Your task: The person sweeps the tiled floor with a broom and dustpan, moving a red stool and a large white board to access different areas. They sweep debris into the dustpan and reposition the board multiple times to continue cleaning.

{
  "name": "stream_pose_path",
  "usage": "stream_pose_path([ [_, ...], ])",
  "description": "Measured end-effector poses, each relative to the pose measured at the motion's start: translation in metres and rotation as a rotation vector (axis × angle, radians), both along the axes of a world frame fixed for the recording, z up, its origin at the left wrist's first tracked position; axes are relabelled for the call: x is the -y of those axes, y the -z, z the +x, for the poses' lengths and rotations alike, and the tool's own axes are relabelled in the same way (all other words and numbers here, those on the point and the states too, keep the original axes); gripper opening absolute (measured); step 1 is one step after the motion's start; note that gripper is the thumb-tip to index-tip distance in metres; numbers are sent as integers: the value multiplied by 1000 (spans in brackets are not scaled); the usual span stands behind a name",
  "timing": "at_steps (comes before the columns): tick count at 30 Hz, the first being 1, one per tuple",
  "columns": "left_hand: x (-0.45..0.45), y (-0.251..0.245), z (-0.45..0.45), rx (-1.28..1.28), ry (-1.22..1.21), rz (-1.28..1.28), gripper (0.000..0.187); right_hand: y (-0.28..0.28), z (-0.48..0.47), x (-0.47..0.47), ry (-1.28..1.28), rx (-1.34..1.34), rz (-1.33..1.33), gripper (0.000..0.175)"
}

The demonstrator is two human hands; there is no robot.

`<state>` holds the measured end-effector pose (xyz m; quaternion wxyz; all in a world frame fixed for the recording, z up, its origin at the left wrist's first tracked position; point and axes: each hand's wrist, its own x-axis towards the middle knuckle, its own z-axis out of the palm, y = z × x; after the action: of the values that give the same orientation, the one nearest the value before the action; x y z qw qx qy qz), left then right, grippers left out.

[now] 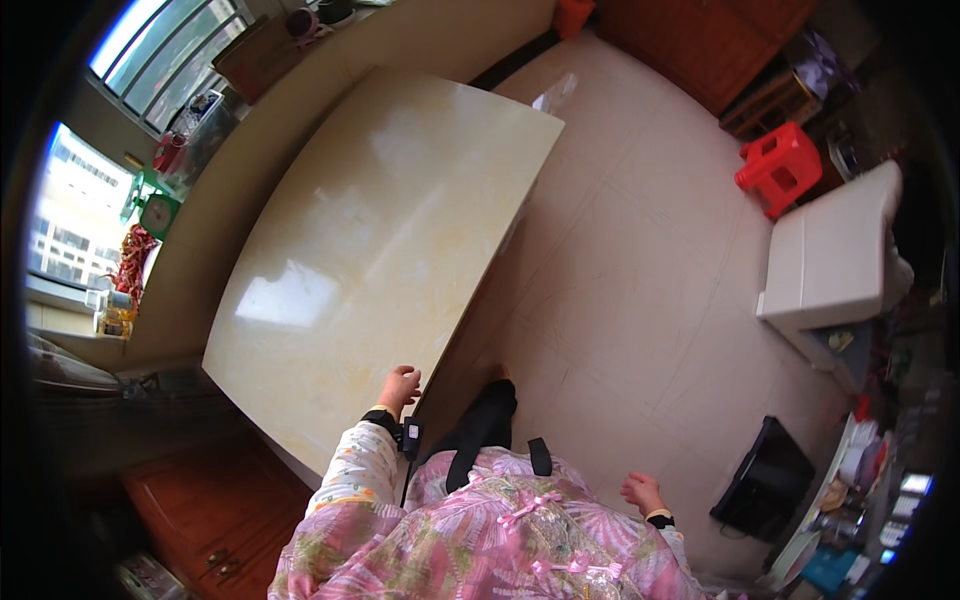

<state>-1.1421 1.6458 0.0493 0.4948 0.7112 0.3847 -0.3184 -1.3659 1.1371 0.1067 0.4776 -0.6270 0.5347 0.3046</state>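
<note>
My left hand [400,388] is above the near right edge of a glossy cream stone-look tabletop [375,225]. Its fingers are loosely bent and nothing is in them. Whether the fingertips touch the surface, I cannot tell. A black strap with a small black device [410,435] circles that wrist. Down at my right side, my right hand [643,491] hangs over the floor, away from the table, with its fingers slightly curled and no object visible in it. That wrist wears a black band [661,519]. Window light reflects off the tabletop.
Tiled floor [637,262] runs along the table's right side. Beyond it stand a red plastic stool [780,169], a pale padded seat [832,247] and a black flat screen [765,480]. The windowsill holds a green dial scale [159,215] and dried red chillies [135,262]. A wooden cabinet [202,495] is lower left.
</note>
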Motion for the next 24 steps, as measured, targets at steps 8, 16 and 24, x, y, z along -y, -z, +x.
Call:
stream_pose_path([
  [8, 65, -35, 162, 306, 55, -63, 44, 22, 221, 49, -362, 49, -8, 43],
  [16, 89, 17, 209, 221, -179, 68, 41, 63, 536, 40, -1000, 235, -105, 47],
  [24, 182, 35, 261, -203, -1047, -211, 66, 135, 860, -22, -1459, 656, -254, 64],
])
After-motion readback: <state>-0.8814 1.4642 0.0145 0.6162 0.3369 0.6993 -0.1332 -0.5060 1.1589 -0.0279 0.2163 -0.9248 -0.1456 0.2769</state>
